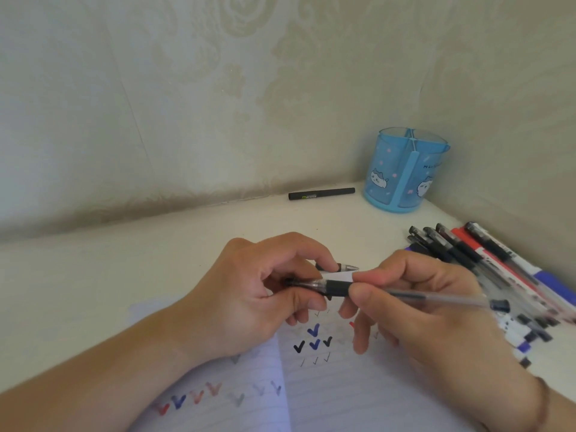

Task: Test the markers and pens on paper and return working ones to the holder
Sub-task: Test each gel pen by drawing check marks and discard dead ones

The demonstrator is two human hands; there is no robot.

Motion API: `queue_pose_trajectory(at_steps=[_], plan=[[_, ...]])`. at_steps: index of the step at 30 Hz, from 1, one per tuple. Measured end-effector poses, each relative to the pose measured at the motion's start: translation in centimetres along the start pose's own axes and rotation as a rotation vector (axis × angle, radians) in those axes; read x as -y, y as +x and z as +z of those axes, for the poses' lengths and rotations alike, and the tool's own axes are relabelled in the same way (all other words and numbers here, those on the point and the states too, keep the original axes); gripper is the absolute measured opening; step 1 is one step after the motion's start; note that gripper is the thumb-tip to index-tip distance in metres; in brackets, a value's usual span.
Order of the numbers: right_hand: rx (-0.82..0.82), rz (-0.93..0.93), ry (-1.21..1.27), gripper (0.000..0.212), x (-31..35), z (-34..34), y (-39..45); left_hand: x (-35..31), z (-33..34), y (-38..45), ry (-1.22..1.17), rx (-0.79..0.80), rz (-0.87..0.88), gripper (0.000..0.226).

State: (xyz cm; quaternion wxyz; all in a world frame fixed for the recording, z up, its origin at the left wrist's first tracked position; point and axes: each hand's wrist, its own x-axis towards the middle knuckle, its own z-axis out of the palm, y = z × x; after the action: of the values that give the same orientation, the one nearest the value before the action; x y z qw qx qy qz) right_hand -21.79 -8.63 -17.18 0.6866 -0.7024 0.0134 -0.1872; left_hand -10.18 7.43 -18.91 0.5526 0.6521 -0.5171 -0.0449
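Looking down from head height at a pale desk [93,275] set into a corner, both of a person's bare hands meet above an open lined notebook [343,394]. A clear gel pen [405,295] with a black rubber grip lies level between them: the right hand [414,304] pinches it at the grip section between thumb and forefinger, the barrel running out to the right past the palm, while the left hand [265,294] curls its fingers around the pen's other end, where a clear cap [307,283] sits. Pinned under the left forefinger is a second pen [343,267], only its black grip and silvery tip showing. Below the hands, the notebook pages carry rows of small tick marks in black, blue and red (some bold, some faint and thin). At the right edge of the desk lies a loose heap of pens and markers [486,260], black, red and blue among them, their caps pointing toward the back. In the far corner stands a translucent blue pen holder [396,176], divided into compartments and printed with cartoon cats; its contents cannot be made out. Just left of it, along the wall [218,88], lies a single black marker [321,193].
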Motion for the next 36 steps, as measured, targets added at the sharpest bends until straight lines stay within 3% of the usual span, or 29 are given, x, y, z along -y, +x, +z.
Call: queue_pose_trajectory(at_steps=[4, 7, 9, 12, 13, 15, 17, 20, 24, 27, 29, 31, 34, 36], plan=[[0.035, -0.019, -0.094, 0.007, 0.3, -0.2, -0.2, -0.1, -0.1, 0.4, 0.051, -0.015, -0.023, 0.03], [0.06, -0.152, -0.101, 0.014, 1.0, -0.7, 0.2, 0.0, -0.2, 0.6, 0.187, -0.042, -0.086, 0.05], [0.107, -0.213, 0.026, 0.036, 1.5, -2.6, 1.1, 0.4, -0.4, 0.7, 0.33, -0.029, -0.167, 0.06], [0.242, -0.111, 0.202, 0.083, 2.3, -6.6, 2.6, 2.1, -1.0, 0.7, 0.642, 0.018, -0.205, 0.05], [0.23, -0.097, 0.154, 0.085, 2.5, -7.9, 2.9, 2.6, -1.1, 0.7, 0.69, 0.018, -0.224, 0.047], [0.108, -0.129, -0.183, 0.066, 2.8, -9.6, 3.3, 3.2, -1.3, 0.8, 0.713, -0.009, -0.315, 0.04], [0.051, -0.119, -0.7, 0.058, 3.1, -10.6, 3.1, 3.4, -1.5, 1.0, 0.761, -0.031, -0.37, 0.038], [0.158, 0.114, -1.291, 0.091, 3.0, -12.2, 2.5, 3.4, -1.5, 1.3, 0.775, -0.047, -0.41, 0.019], [0.261, 0.34, -1.522, 0.119, 2.5, -12.9, 1.7, 3.5, -1.4, 1.3, 0.743, -0.047, -0.367, 0.008], [0.173, 0.26, -1.612, 0.106, 2.7, -11.5, 1.5, 3.1, -1.3, 1.3, 0.695, -0.103, -0.259, 0.007], [0.063, 0.031, -1.646, 0.094, 2.5, -9.7, 1.7, 2.2, -1.2, 1.4, 0.668, -0.159, -0.127, 0.006], [-0.036, -0.231, -1.472, 0.076, 2.4, -6.8, 1.4, 1.4, -1.0, 1.4, 0.619, -0.167, 0.046, 0.011], [0.023, -0.465, -1.417, 0.054, 1.6, -3.0, 0.7, 0.8, -0.6, 1.2, 0.467, -0.14, 0.272, 0.011], [0.094, -0.515, -1.364, 0.035, 0.8, -1.9, 0.4, 0.5, -0.4, 1.1, 0.381, -0.108, 0.374, 0.014]])
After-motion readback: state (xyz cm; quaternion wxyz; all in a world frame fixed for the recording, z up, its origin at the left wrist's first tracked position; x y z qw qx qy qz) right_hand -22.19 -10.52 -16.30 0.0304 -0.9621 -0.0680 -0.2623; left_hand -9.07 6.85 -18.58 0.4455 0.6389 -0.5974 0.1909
